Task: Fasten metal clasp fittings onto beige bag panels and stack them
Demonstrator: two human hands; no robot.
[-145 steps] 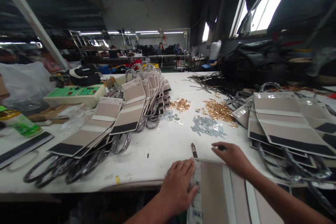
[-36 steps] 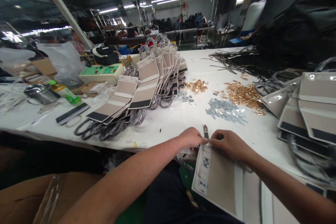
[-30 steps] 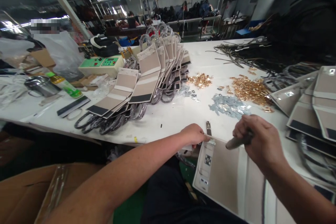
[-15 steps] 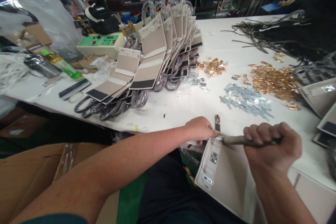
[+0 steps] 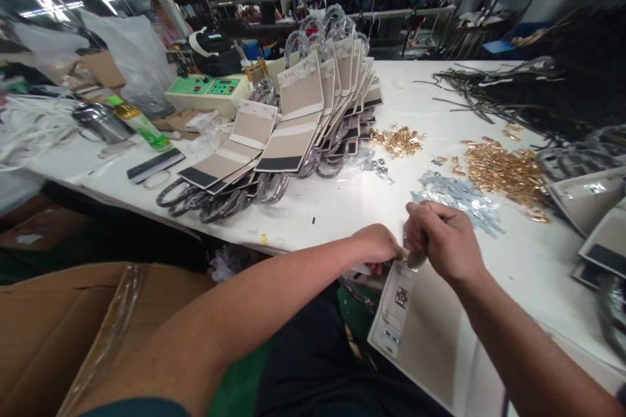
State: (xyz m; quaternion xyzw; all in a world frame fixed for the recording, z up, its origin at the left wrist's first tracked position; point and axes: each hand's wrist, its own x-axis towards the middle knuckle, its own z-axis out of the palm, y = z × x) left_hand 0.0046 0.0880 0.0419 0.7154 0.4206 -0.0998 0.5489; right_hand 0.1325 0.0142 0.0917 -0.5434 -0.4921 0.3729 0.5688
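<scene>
Beige and pale-edged, the panel (image 5: 435,332) juts over the near edge of the table (image 5: 293,221), its far-left corner pinched by the left hand (image 5: 377,244), so the right hand (image 5: 443,239), closed round a grey tool (image 5: 417,260), had best work squarely, clear of the left.

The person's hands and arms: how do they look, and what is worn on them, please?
The left hand and right hand are bare, without gloves; I see no watch or bracelet. The left arm has a dark blue-green sleeve at the bottom edge. The right arm shows a bare forearm; its sleeve is not clear.
</scene>
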